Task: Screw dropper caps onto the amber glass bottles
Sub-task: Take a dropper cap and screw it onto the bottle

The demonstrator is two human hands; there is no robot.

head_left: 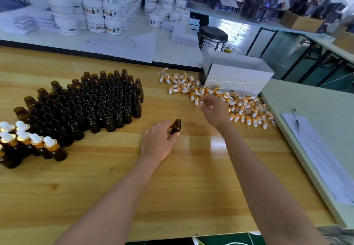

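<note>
- The lone bottle, amber and uncapped, stands upright on the wooden table near the middle of the view.
- The left grip comes at the lone bottle from its near left side. Thumb and fingers curl round its lower body, grasping it, while neck and open mouth stand clear above the fingers.
- The right grip hovers up and to the right of the lone bottle, apart from it, at the near edge of the pile of dropper caps.
- Its fingers are bent, their tips close to a white bulb. Blur hides whether a cap is pinched between them, so I cannot tell.
- The pile, gold collars with white bulbs, spreads from beyond the lone bottle out to its right.
- A white box stands beyond the lone bottle to the right, touching the far side of the pile.
- The block of open bottles, all upright and packed close, stands left of the lone bottle.
- A cluster of capped bottles stands farther left again, by the view's edge.
- A pen lies on papers far to the right of the lone bottle, on a paler surface.
</note>
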